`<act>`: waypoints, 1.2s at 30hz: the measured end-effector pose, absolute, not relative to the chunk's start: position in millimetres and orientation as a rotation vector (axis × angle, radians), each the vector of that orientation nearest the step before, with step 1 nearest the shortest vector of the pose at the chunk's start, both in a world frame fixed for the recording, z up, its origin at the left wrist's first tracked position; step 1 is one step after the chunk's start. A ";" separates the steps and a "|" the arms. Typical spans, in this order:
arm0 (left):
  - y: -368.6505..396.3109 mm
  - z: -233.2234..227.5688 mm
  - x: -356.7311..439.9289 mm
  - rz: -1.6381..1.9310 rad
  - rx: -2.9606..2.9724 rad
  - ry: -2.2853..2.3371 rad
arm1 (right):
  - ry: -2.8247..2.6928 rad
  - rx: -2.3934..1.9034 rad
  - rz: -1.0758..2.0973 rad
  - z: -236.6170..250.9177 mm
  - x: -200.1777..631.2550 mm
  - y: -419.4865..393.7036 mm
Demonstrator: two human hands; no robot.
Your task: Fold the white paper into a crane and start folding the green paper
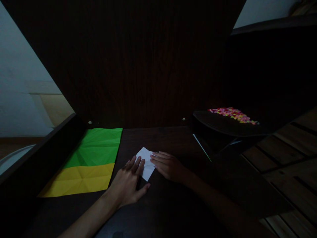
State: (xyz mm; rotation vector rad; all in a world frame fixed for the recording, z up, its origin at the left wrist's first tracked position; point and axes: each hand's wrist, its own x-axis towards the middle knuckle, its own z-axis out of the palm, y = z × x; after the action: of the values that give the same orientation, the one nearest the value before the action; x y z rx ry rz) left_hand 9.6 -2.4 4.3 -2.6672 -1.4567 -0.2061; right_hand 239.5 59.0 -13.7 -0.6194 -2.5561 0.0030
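Creasing apparently in hand: left hand [127,185] spread, right hand [170,167] grip undeterminable, both on white paper [148,169] short of counter's [170,138] far edge; next needs even pressure.

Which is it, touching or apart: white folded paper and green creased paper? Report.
Apart: the head view shows dark tabletop between the white paper and green paper.

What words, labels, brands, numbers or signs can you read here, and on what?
None can be read.
No lettering shows on the white paper, the green and yellow paper or the dark desk.
The colored bits are too small to tell.
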 end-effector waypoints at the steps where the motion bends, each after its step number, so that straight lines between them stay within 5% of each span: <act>1: -2.4 5.2 9.6 -0.219 -2.678 -1.463 | -2.543 -0.624 -0.017 -13.3 239.7 59.4; 26: 6.6 -2.1 -2.6 -0.861 -2.763 -1.151 | -2.298 -0.697 0.144 3.9 241.5 45.8; 36: 4.6 11.9 2.6 -1.443 -2.635 -1.900 | -2.103 -0.905 -0.012 10.8 242.3 48.8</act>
State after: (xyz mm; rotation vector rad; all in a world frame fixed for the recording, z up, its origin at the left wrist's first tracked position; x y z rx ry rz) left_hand 2.6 4.6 11.9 -2.6352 -1.9001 -1.4428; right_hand 242.3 48.8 10.8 -0.9051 -2.1031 -0.0119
